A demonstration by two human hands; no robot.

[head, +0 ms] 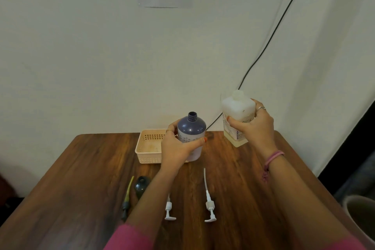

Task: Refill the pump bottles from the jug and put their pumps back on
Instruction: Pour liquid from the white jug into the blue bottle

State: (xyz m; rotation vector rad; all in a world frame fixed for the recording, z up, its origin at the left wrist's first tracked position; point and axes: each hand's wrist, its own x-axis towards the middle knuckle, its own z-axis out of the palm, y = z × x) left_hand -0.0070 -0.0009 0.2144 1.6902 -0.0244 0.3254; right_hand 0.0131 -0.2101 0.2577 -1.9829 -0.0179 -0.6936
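Far left on the dark wooden table (85, 170): a yellow-green dip tube with dark pump head (127, 196) lying flat, tube end pointing away, just beside a dark rounded bottle (141, 185) on its side, likely parked for a later fill. Behind them sits a pale peach perforated plastic basket (149, 145), looks empty. Left hand (178, 152) grips the purple round-shouldered plastic bottle (191, 128), fingers curled round the body, thumb across the front; bottle upright, long axis vertical, open neck pointing up, probably steadied as pour target. Can't tell if its base touches the table. In front, two white pumps lie flat, well apart: left white pump (168, 210), partly hidden by the forearm, and right white pump (209, 201), tubes pointing away, nozzles toward the person; off so the necks stay clear. Right hand (253, 126) holds the translucent white plastic jug (238, 115) off the table, fingers wrapped round its middle; uncapped, near upright, mouth up, pale liquid low. No pour yet, I'd judge.
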